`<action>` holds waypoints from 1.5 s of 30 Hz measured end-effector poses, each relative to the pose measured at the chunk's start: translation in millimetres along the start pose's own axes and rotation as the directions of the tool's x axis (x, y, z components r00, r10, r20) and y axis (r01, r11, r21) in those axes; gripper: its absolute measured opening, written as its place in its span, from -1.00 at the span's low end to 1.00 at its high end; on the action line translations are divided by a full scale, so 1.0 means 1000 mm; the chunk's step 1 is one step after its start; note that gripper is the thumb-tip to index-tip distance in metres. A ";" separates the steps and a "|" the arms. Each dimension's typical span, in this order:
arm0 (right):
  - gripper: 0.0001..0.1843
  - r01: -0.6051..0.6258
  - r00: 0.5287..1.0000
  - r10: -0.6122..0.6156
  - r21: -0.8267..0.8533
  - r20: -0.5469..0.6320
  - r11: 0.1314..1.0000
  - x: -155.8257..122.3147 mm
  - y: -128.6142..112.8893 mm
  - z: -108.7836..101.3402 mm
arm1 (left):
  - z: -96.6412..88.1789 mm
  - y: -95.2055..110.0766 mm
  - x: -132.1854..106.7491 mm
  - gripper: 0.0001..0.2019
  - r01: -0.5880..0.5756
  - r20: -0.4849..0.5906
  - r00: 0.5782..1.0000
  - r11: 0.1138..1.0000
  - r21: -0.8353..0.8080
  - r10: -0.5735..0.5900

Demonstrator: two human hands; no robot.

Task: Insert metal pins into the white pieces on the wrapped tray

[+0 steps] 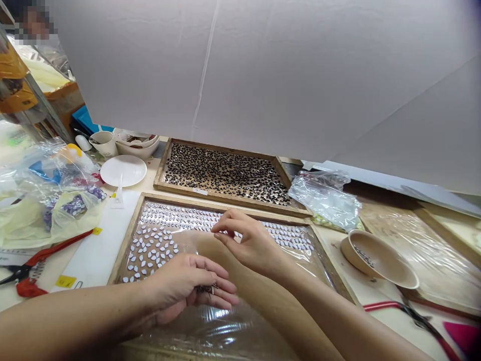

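Note:
My left hand (191, 286) is turned palm up and loosely cupped over the near-left part of a wooden-framed tray (130, 228). Small dark metal pieces (206, 289) lie in it, partly covered by the thumb. Above the tray's middle, my right hand (248, 240) has its thumb and index fingertips pinched together; anything between them is too small to make out. White leaf-shaped pieces (152, 250) lie scattered at the tray's left. Neat rows of small whitish pieces (180, 214) run along its far side, partly hidden behind my right hand. Clear film covers the tray's bottom.
Behind stands a second framed tray (225, 173) of dark shiny pieces. A tan bowl (379, 258) with small pieces and red-handled pliers (413, 316) are at right. Red-handled cutters (48, 263), a white plate (123, 170) and plastic bags (56, 195) are at left. A white sheet (263, 75) hangs low.

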State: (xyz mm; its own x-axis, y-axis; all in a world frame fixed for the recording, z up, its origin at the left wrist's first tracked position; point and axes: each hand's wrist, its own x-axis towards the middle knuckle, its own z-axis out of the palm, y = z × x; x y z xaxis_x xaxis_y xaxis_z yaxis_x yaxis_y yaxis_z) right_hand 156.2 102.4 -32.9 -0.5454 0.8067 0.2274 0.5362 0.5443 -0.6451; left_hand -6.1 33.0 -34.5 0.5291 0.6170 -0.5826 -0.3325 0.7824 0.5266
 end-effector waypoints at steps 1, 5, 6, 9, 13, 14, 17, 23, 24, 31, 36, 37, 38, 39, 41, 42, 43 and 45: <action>-0.86 -0.011 1.000 0.011 0.051 0.001 0.999 -0.004 -0.005 -0.003 | 0.001 0.001 0.000 -0.85 -0.007 -0.014 1.000 1.000 -0.010 0.007; -0.85 -0.038 0.999 0.033 0.139 0.037 0.990 -0.018 -0.022 -0.008 | 0.003 0.002 0.000 -0.87 -0.041 -0.023 0.999 0.999 -0.023 0.040; -0.85 -0.045 0.998 0.038 0.135 0.053 0.990 -0.021 -0.025 -0.009 | 0.003 0.003 0.000 -0.86 -0.052 -0.007 0.999 0.998 -0.019 0.052; -0.84 -0.056 0.993 0.045 0.105 0.105 0.993 -0.029 -0.031 -0.009 | 0.002 0.003 -0.001 -0.81 -0.076 0.071 0.995 0.997 -0.003 0.076; -0.84 -0.042 0.989 0.034 0.056 0.141 0.998 -0.032 -0.034 -0.006 | 0.002 0.003 -0.001 -0.76 -0.086 0.124 0.989 0.996 0.004 0.085; -0.84 -0.043 0.989 0.036 0.043 0.145 0.998 -0.032 -0.034 -0.004 | 0.002 0.003 -0.002 -0.75 -0.089 0.127 0.988 0.996 0.005 0.088; -0.85 -0.045 0.987 0.044 0.007 0.156 0.999 -0.032 -0.036 0.001 | 0.003 0.003 -0.002 -0.78 -0.099 0.145 0.985 0.995 0.008 0.097; -0.88 -0.084 0.989 0.069 0.110 0.127 0.990 -0.028 -0.035 0.002 | 0.002 0.000 -0.002 -0.88 -0.093 0.165 0.982 0.996 -0.011 0.094; -0.88 -0.083 0.992 0.070 0.128 0.108 0.988 -0.025 -0.032 0.001 | 0.001 -0.001 -0.002 -0.86 -0.091 0.174 0.981 0.996 -0.003 0.090; -0.90 -0.069 0.997 0.066 -0.161 -0.025 0.985 0.014 0.016 0.000 | -0.002 -0.002 -0.001 -0.64 -0.036 0.081 0.996 0.999 0.011 0.034; -0.85 0.042 0.998 -0.015 -0.442 0.065 0.896 0.035 0.038 0.011 | 0.001 0.000 -0.001 -0.68 0.007 0.067 0.998 1.000 0.014 -0.008; -0.84 0.057 0.997 -0.024 -0.473 0.076 0.879 0.037 0.039 0.013 | 0.002 0.000 -0.001 -0.69 0.016 0.060 0.998 1.000 0.014 -0.017; -0.83 0.067 0.996 -0.029 -0.500 0.083 0.863 0.039 0.041 0.015 | 0.003 0.001 -0.001 -0.71 0.025 0.054 0.998 1.000 0.014 -0.025; -0.82 0.075 0.996 -0.033 -0.524 0.088 0.849 0.040 0.041 0.017 | 0.003 0.002 -0.001 -0.72 0.030 0.045 0.999 0.999 0.014 -0.030; -0.82 0.085 0.995 -0.038 -0.561 0.095 0.823 0.041 0.042 0.019 | 0.004 0.002 -0.001 -0.75 0.039 0.028 0.999 0.999 0.015 -0.039; -0.81 0.089 0.994 -0.038 -0.576 0.099 0.813 0.042 0.042 0.020 | 0.004 0.002 -0.001 -0.75 0.042 0.022 0.999 0.999 0.012 -0.042; -0.81 0.094 0.994 -0.039 -0.585 0.106 0.805 0.043 0.042 0.020 | 0.004 0.002 -0.001 -0.76 0.042 0.017 0.999 0.999 0.009 -0.042; -0.81 0.104 0.992 -0.038 -0.595 0.122 0.797 0.044 0.042 0.021 | 0.004 0.002 -0.001 -0.76 0.041 0.013 0.999 0.999 0.003 -0.041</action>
State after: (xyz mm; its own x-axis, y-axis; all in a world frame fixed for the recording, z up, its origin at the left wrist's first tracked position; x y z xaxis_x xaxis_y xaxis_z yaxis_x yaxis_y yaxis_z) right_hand 140.7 156.1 -65.2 -0.6399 0.7513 0.1617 0.7540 0.6544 -0.0567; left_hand -4.0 33.9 -30.5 0.5523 0.5832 -0.5957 -0.3081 0.8068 0.5042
